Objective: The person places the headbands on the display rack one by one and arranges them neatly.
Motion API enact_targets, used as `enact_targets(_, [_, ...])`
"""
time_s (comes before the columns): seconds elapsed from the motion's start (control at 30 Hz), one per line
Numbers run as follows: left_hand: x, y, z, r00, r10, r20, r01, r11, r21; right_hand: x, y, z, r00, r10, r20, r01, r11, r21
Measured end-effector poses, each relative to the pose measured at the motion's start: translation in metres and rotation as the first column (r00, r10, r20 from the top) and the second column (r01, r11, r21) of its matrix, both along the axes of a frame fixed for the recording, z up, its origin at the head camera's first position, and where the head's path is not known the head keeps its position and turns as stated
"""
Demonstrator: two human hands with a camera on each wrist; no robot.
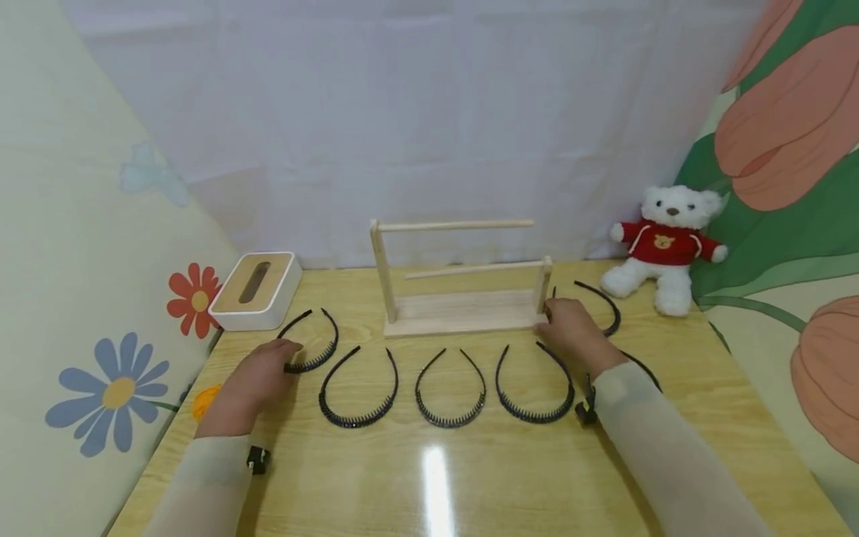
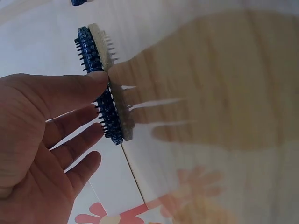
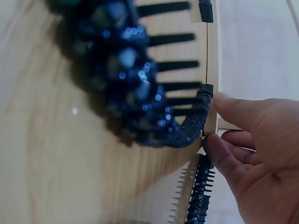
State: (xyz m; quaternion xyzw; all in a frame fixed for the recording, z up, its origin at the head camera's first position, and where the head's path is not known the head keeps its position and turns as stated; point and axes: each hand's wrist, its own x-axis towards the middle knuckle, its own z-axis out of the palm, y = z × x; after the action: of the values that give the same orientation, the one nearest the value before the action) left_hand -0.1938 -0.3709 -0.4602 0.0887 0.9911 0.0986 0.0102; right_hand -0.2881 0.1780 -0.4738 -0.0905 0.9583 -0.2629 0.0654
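At the left of the table, my left hand [image 1: 258, 380] pinches the toothed band of a dark headband [image 1: 315, 364]. Its thumb lies across the glittery blue-black headband [image 2: 108, 116] in the left wrist view, with the other fingers behind. My right hand [image 1: 577, 332] is at the right end of a pale wooden rack [image 1: 463, 322]. In the right wrist view, thumb and fingers of the right hand [image 3: 261, 154] pinch the rack's wooden edge [image 3: 212, 56]. A headband [image 1: 614, 317] lies just beyond that hand; another headband [image 1: 644, 365] is partly hidden by its wrist.
Between my hands lie a left headband [image 1: 359, 422], a middle headband [image 1: 451, 423] and a right headband [image 1: 537, 418]. A white box with a slotted wooden lid [image 1: 288, 287] stands back left. A white teddy bear [image 1: 671, 250] sits back right. Something orange [image 1: 203, 403] lies by my left wrist.
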Motion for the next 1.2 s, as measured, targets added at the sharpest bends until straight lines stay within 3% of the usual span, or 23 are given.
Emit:
enact_targets(0.43, [-0.01, -0.003, 0.002, 0.998, -0.059, -0.027, 0.058, 0.998, -0.035, -0.006, 0.002, 0.0, 0.998, 0.021, -0.052, -0.019, 0.999, 0.04])
enact_targets(0.67, [-0.009, 0.0, 0.005, 0.999, -0.03, 0.033, 0.032, 0.998, -0.053, -0.007, 0.001, -0.003, 0.999, 0.02, -0.042, -0.019, 0.999, 0.029])
enact_targets(0.77, [-0.004, 0.005, 0.011, 1.0, -0.025, -0.01, 0.025, 0.999, -0.021, -0.007, -0.001, -0.004, 0.999, 0.021, -0.04, -0.02, 0.999, 0.026])
enact_targets(0.87, [0.0, 0.012, 0.021, 0.998, -0.016, -0.059, 0.02, 0.997, 0.079, -0.006, -0.001, -0.005, 0.999, 0.013, -0.034, -0.012, 0.999, 0.032])
enact_targets(0.97, [0.003, 0.02, 0.033, 0.998, 0.002, -0.065, 0.011, 0.98, 0.2, -0.005, -0.001, -0.005, 1.0, 0.001, -0.023, 0.0, 0.999, 0.032])
enact_targets(1.07, [0.006, 0.027, 0.044, 0.999, 0.025, -0.032, -0.013, 0.944, 0.329, -0.003, -0.002, -0.004, 1.0, -0.01, -0.011, 0.011, 1.0, 0.018])
enact_targets(1.13, [0.007, 0.031, 0.05, 0.999, 0.043, -0.007, -0.036, 0.91, 0.413, -0.003, -0.002, -0.003, 1.0, -0.01, -0.008, 0.01, 1.0, 0.01])
enact_targets(1.2, [0.006, 0.034, 0.056, 0.997, 0.07, 0.041, -0.081, 0.853, 0.515, -0.002, -0.002, -0.002, 1.0, -0.01, -0.008, 0.01, 1.0, 0.009])
